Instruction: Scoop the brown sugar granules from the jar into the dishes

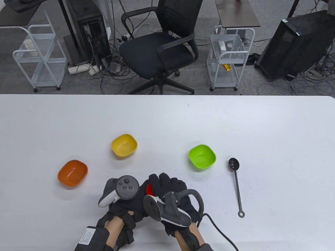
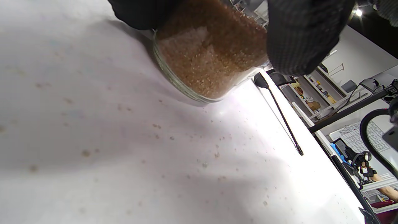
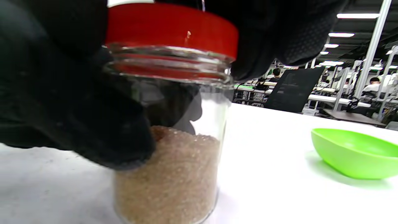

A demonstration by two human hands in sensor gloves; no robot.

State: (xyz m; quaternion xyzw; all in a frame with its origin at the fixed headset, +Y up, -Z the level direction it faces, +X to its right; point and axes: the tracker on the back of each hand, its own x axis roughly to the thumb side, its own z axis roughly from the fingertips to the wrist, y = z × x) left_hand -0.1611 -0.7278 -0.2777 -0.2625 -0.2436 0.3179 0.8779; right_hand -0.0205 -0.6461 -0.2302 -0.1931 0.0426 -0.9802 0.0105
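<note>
A glass jar (image 3: 174,168) about half full of brown sugar granules stands on the white table near its front edge; it also shows in the left wrist view (image 2: 208,59). Its red lid (image 3: 171,26) is on; a sliver of the lid shows in the table view (image 1: 148,188). My left hand (image 1: 123,201) grips the jar's body. My right hand (image 1: 170,190) grips the lid from above. A black long-handled spoon (image 1: 236,183) lies on the table to the right, untouched. An orange dish (image 1: 72,173), a yellow dish (image 1: 124,145) and a green dish (image 1: 202,157) stand empty beyond the hands.
Small brown grains are scattered on the table (image 2: 155,146) near the jar. A cable (image 1: 219,231) trails from the right hand over the table's front edge. An office chair (image 1: 159,49) and wire carts stand on the floor beyond the table's far edge.
</note>
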